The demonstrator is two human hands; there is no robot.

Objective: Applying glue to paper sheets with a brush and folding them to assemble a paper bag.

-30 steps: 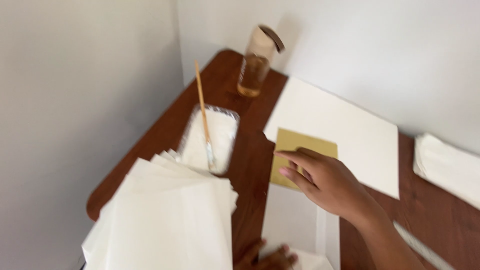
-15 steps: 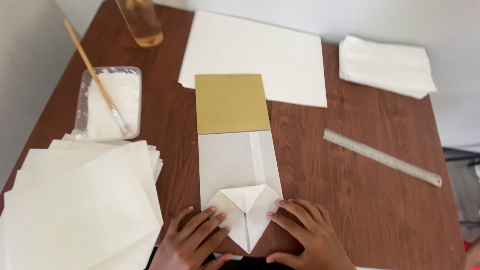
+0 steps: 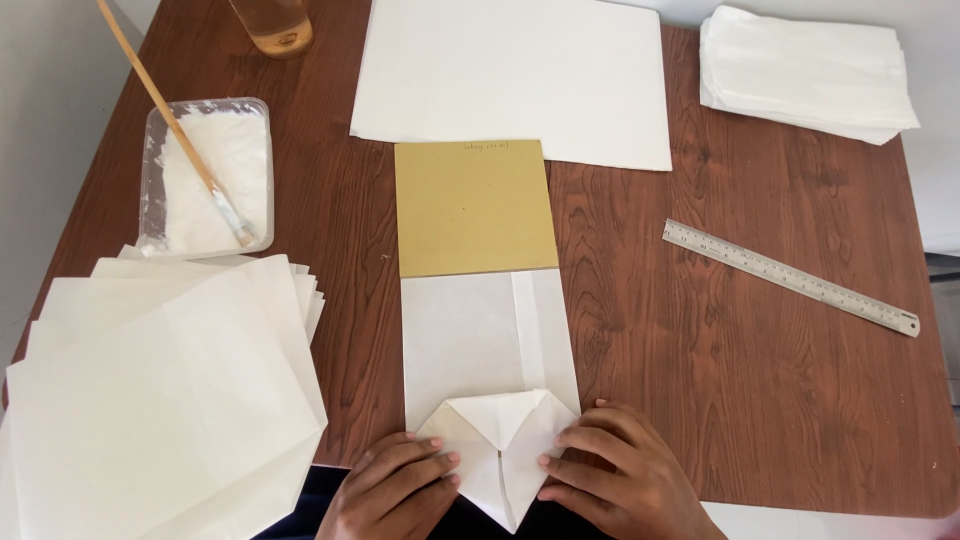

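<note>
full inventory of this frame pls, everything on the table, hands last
folded paper piece: 1, white, centre near edge, its end creased into a point
card: 1, mustard yellow, centre, tucked into the folded paper piece
large sheet: 1, white, top centre
stack of loose sheets: 1 fanned stack, white, lower left
stack of folded papers: 1, white, top right
tray: 1, clear plastic, white paste inside, upper left
brush: 1, wooden handle, lying in the tray
glass: 1, clear, amber liquid, top edge
ruler: 1, metal, right
table: 1, dark wood
left hand: pressing the pointed fold
right hand: pressing the pointed fold
</note>
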